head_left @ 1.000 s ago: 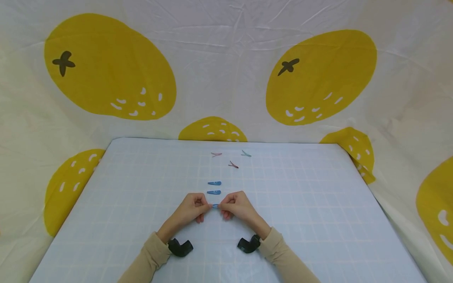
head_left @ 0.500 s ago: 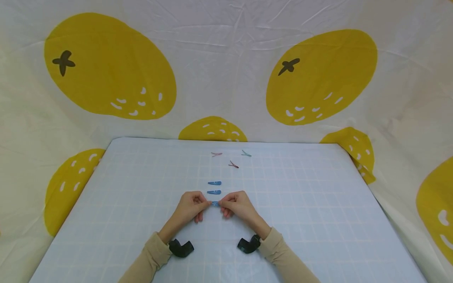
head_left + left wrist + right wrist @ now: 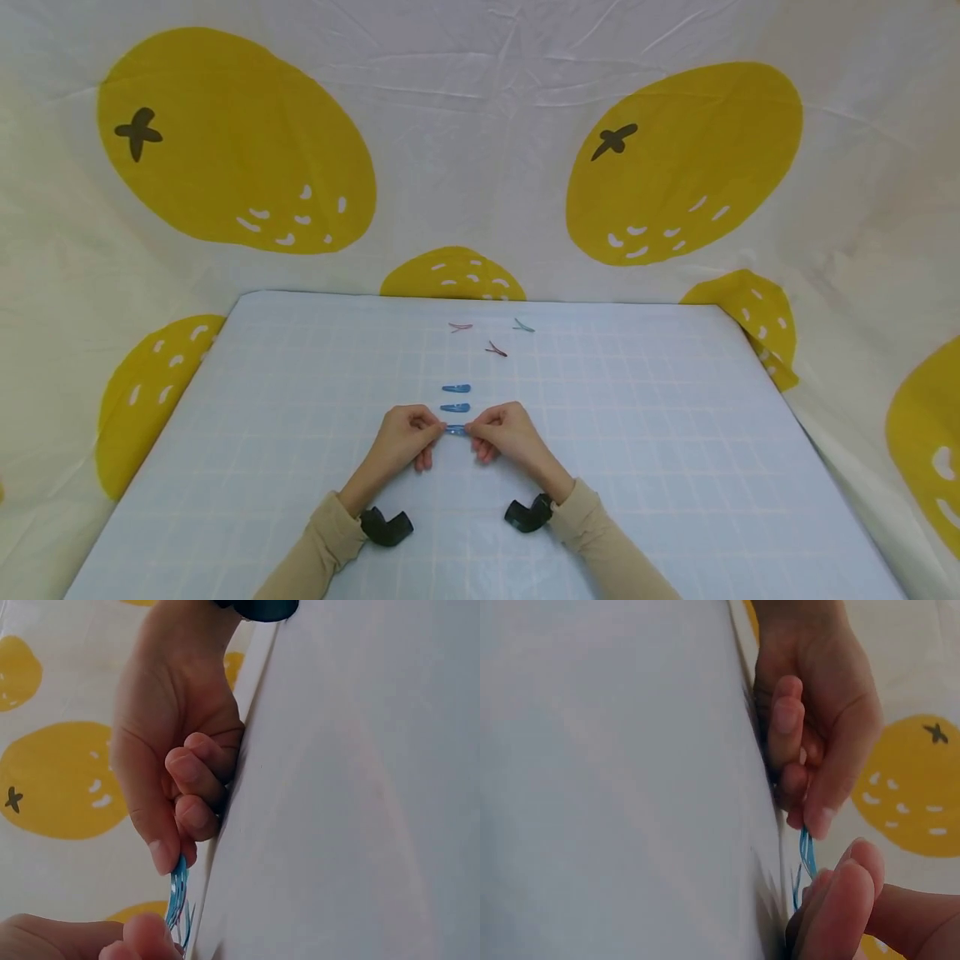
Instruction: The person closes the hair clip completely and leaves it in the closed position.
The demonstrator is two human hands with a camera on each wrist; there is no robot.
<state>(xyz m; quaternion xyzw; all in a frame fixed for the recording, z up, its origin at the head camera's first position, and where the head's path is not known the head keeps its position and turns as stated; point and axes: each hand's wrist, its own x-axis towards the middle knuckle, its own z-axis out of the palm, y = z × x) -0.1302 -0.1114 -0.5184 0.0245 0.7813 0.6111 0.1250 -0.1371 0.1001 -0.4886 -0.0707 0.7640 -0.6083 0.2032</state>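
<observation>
A blue snap hair clip (image 3: 455, 430) lies level between my hands, close to the table. Thumb and fingers of my left hand (image 3: 407, 436) pinch one end of it. My right hand (image 3: 506, 433) pinches the opposite end. In the left wrist view the right hand (image 3: 180, 712) is the far one, and the clip (image 3: 177, 892) shows as a thin, slightly bowed strip. The right wrist view shows the left hand (image 3: 821, 712) beyond the fingertips of the right (image 3: 840, 915). Just behind lie two more blue snap clips, one nearer (image 3: 454, 408) and one farther (image 3: 456, 388).
Toward the back of the table (image 3: 675, 433) lie three spread, V-shaped hair clips: a pink one (image 3: 461, 327), a green one (image 3: 523, 326) and a dark red one (image 3: 496, 350). A white curtain (image 3: 472, 167) with yellow fruit prints hangs behind the table edge.
Both hands have moved slightly away from the body with the clip between them. More of the clip shows between the fingertips now. The other clips lie as before.
</observation>
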